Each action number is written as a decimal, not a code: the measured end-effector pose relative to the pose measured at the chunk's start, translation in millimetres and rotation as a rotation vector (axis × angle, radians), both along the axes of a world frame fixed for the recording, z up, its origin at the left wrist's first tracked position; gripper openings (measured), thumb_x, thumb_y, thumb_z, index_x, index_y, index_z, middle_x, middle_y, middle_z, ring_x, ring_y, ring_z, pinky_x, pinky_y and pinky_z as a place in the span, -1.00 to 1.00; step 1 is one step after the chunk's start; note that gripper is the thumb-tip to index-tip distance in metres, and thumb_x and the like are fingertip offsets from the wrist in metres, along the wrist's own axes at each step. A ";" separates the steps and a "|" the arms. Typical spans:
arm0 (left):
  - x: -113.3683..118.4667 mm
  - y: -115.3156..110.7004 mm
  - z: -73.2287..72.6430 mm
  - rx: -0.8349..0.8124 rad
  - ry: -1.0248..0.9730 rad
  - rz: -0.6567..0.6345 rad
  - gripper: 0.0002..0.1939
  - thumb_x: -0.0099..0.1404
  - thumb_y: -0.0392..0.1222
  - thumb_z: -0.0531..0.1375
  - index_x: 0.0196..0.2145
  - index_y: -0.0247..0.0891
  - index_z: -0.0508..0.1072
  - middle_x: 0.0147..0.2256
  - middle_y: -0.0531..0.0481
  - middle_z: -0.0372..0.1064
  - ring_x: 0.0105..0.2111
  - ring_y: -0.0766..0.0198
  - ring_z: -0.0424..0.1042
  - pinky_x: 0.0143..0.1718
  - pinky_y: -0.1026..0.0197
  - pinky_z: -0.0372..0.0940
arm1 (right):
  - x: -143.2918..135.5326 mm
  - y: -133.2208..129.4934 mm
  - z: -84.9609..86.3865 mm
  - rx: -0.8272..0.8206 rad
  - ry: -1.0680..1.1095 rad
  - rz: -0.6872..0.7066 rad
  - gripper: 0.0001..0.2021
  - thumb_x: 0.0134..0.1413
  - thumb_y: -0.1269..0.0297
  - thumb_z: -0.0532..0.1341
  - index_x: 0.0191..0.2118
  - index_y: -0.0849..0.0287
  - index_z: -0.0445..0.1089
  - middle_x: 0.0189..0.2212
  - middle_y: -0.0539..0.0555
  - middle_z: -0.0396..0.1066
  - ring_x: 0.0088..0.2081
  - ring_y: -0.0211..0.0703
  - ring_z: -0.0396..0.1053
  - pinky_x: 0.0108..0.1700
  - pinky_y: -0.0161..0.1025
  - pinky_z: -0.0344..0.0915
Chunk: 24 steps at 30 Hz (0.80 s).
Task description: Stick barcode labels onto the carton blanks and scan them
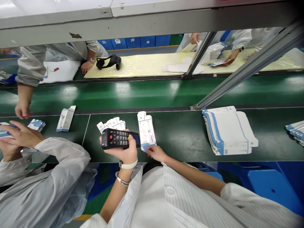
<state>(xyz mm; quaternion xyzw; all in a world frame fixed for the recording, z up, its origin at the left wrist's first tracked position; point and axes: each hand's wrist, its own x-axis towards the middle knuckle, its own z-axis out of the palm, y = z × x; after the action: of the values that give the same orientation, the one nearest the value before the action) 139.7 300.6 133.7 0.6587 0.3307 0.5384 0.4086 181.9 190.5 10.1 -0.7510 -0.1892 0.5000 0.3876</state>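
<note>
**Scanner held over flat cartons**

The left hand [125, 151] is gripping a black handheld scanner [120, 139], raised palm-up just above the table edge [180, 152]. The right hand [155, 152] is resting loosely curled, fingertips touching the near end of a flat carton stack [146, 129]. A bigger stack of flattened cartons [229, 131] is lying well apart to the right.

The person wears a white coat with thin grey pinstripes, its sleeves pushed up above both bare forearms. A round white button sits on the front of the coat. The left wrist [128, 165] carries a white strap and, nearer, a silver bangle.
</note>
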 end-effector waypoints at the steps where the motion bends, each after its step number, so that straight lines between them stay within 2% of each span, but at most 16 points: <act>1: 6.0 -4.6 -2.4 -0.001 -0.021 -0.045 -0.18 0.09 -0.18 0.17 0.13 -0.18 -0.31 0.05 -0.32 0.00 -0.31 0.31 0.40 -0.15 0.01 0.35 | 5.4 -11.5 -3.2 -0.037 -0.086 -0.028 -0.86 0.02 0.22 0.14 -0.44 0.18 0.28 -0.49 0.04 0.37 -0.42 -0.20 0.32 -0.39 -0.28 0.18; 3: 15.4 -11.8 -7.3 -0.013 -0.048 -0.103 -0.22 0.10 -0.23 0.17 0.11 -0.16 -0.28 -0.03 -0.24 0.10 -0.30 0.31 0.40 -0.16 0.04 0.35 | 14.8 -31.0 -10.0 -0.110 -0.232 -0.077 -0.83 0.00 0.18 0.16 -0.34 0.18 0.27 -0.43 0.06 0.35 -0.35 -0.16 0.31 -0.35 -0.26 0.14; 5: 21.4 -16.3 -11.6 -0.041 -0.050 -0.128 -0.24 0.10 -0.24 0.17 0.09 -0.16 -0.26 -0.14 -0.14 0.19 -0.30 0.30 0.40 -0.18 0.06 0.35 | 20.1 -42.8 -16.8 -0.166 -0.317 -0.096 -0.70 -0.04 0.11 0.19 -0.24 0.20 0.25 -0.38 0.09 0.34 -0.35 -0.13 0.31 -0.36 -0.26 0.11; 7: 24.5 -18.9 -14.7 -0.068 -0.029 -0.141 -0.25 0.08 -0.23 0.18 0.08 -0.17 -0.24 -0.22 -0.08 0.22 -0.31 0.29 0.40 -0.20 0.07 0.35 | 21.2 -46.4 -22.2 -0.189 -0.357 -0.087 -0.62 -0.09 0.05 0.22 -0.20 0.20 0.24 -0.35 0.09 0.33 -0.35 -0.14 0.31 -0.39 -0.28 0.08; 9: 26.0 -20.7 -16.6 -0.084 -0.012 -0.146 -0.25 0.07 -0.23 0.17 0.07 -0.18 -0.24 -0.24 -0.07 0.23 -0.31 0.29 0.40 -0.20 0.07 0.35 | 20.2 -44.5 -25.0 -0.183 -0.380 -0.071 -0.64 -0.10 0.04 0.23 -0.23 0.17 0.27 -0.34 0.06 0.34 -0.35 -0.17 0.31 -0.39 -0.30 0.07; 13: 26.0 -22.4 -17.5 -0.085 0.015 -0.137 -0.24 0.06 -0.23 0.16 0.08 -0.20 -0.25 -0.23 -0.07 0.24 -0.32 0.29 0.40 -0.19 0.07 0.34 | 19.7 -37.6 -24.3 -0.144 -0.400 -0.060 -0.81 -0.04 0.14 0.21 -0.39 0.15 0.32 -0.38 0.02 0.35 -0.37 -0.22 0.30 -0.38 -0.31 0.07; 16: 22.8 -20.0 -18.0 -0.042 0.007 -0.126 -0.24 0.05 -0.26 0.16 0.08 -0.19 -0.24 -0.15 -0.14 0.20 -0.31 0.30 0.40 -0.19 0.08 0.35 | 23.7 -37.7 -22.8 -0.123 -0.377 -0.083 -0.87 -0.04 0.22 0.20 -0.47 0.16 0.32 -0.43 0.01 0.37 -0.40 -0.23 0.29 -0.38 -0.31 0.09; 20: 12.9 -10.3 -18.6 0.009 -0.001 -0.069 -0.20 0.02 -0.29 0.18 0.10 -0.17 -0.24 0.03 -0.27 0.02 -0.28 0.31 0.39 -0.18 0.08 0.37 | 32.4 -46.1 -19.0 -0.060 -0.296 -0.141 -0.88 -0.07 0.27 0.20 -0.51 0.17 0.29 -0.50 0.01 0.37 -0.43 -0.24 0.29 -0.36 -0.28 0.15; 24: -0.3 1.8 -11.2 0.052 0.015 0.011 -0.18 -0.01 -0.29 0.18 0.10 -0.23 -0.24 0.09 -0.35 -0.11 -0.26 0.27 0.39 -0.18 0.04 0.37 | 34.6 -53.4 -4.5 0.082 -0.114 -0.162 -0.87 -0.06 0.26 0.15 -0.49 0.16 0.19 -0.54 -0.02 0.38 -0.49 -0.26 0.33 -0.39 -0.29 0.25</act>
<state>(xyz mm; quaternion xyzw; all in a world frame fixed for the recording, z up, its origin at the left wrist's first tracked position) 139.4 302.4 122.5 0.6711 0.3234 0.5442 0.3859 216.5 137.1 5.6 -0.7744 -0.1699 0.4154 0.4460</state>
